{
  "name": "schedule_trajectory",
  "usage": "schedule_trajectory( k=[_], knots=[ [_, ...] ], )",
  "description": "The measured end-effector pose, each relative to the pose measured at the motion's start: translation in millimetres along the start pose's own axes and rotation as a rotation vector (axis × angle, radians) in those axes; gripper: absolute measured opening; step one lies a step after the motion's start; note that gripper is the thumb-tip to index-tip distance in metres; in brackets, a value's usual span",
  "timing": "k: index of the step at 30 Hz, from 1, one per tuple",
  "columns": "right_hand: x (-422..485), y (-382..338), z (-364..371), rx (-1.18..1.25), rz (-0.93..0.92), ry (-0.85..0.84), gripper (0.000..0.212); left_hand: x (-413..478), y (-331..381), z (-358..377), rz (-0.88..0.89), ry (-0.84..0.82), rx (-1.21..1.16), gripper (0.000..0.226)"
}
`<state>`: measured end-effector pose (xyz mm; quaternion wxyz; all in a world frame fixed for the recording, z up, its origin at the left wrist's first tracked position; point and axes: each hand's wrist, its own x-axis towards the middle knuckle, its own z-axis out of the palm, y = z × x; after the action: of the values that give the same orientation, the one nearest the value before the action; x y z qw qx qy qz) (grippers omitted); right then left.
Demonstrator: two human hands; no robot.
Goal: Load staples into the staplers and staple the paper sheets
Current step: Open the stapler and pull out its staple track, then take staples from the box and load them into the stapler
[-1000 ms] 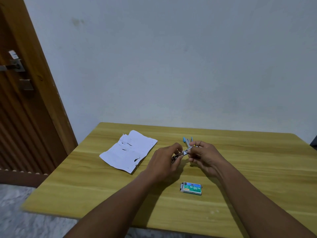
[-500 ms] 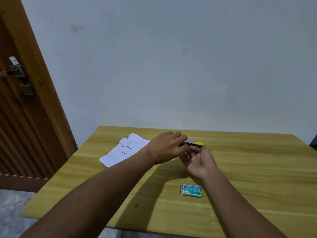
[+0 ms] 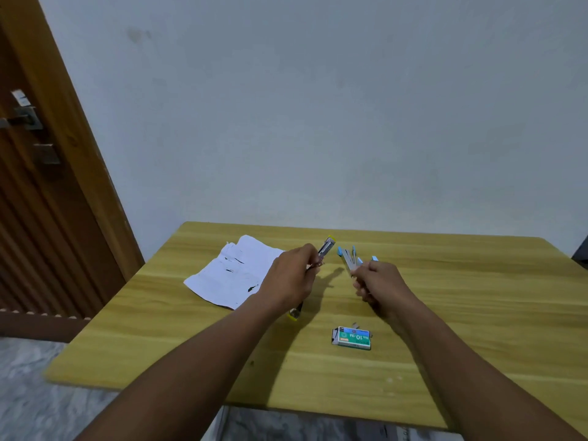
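While the left hand (image 3: 288,280) grips the yellow stapler (image 3: 326,249) and the right hand (image 3: 383,286) grips the blue stapler (image 3: 348,261) at mid-frame, neither is free for the staple box (image 3: 352,338) below, so staples may spill.

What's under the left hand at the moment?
The yellow stapler it grips: one arm sticks out above the left hand, a yellow-tipped end below. Its middle is covered, as is the right corner of the paper sheets.
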<state>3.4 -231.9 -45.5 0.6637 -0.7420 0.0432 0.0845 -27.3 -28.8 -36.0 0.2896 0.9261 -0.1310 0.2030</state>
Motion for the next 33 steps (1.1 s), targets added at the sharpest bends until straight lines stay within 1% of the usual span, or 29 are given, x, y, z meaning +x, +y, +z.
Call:
schedule_trajectory(
  k=[4, 6, 8, 10, 15, 18, 21, 23, 25, 27, 29, 31, 33],
  knots=[
    [-14, -10, -33, -0.491, -0.077, -0.356, 0.01, -12, -11, 3, -0.124, -0.029, -0.104, 0.011],
    [-19, -17, -46, -0.642, -0.047, -0.5, 0.017, -15, -13, 3, -0.142, -0.026, -0.122, 0.011],
    [-24, -19, -52, -0.757, -0.011, -0.579, 0.025, -18, -14, 5, -0.162, -0.036, -0.143, 0.011],
    [-29, -18, -52, -0.847, -0.027, -0.591, 0.026, -19, -15, 7, -0.174, -0.061, -0.163, 0.011],
    [-35, -14, -42, -0.923, -0.085, -0.541, 0.017, -24, -10, 11, -0.186, -0.086, -0.16, 0.01],
    [-36, -13, -39, -0.922, -0.131, -0.516, 0.012, -26, -7, 11, -0.199, -0.097, -0.147, 0.01],
    [-36, -12, -39, -0.915, -0.136, -0.462, 0.01, -27, -6, 9, -0.205, -0.119, -0.149, 0.01],
    [-36, -11, -39, -0.916, -0.151, -0.413, 0.012, -28, -5, 6, -0.205, -0.138, -0.148, 0.011],
    [-37, -12, -39, -0.867, -0.179, -0.395, 0.017, -30, -5, 4, -0.205, -0.157, -0.155, 0.011],
    [-39, -13, -37, -0.806, -0.209, -0.418, 0.019, -32, -7, 1, -0.218, -0.189, -0.182, 0.012],
    [-41, -13, -32, -0.773, -0.212, -0.471, 0.014, -34, -9, -3, -0.234, -0.224, -0.181, 0.012],
    [-42, -11, -27, -0.778, -0.209, -0.513, 0.023, -37, -10, -7, -0.226, -0.252, -0.131, 0.011],
    [-41, -9, -23, -0.813, -0.224, -0.52, 0.03, -40, -12, -10, -0.173, -0.266, -0.014, 0.009]
  ],
)
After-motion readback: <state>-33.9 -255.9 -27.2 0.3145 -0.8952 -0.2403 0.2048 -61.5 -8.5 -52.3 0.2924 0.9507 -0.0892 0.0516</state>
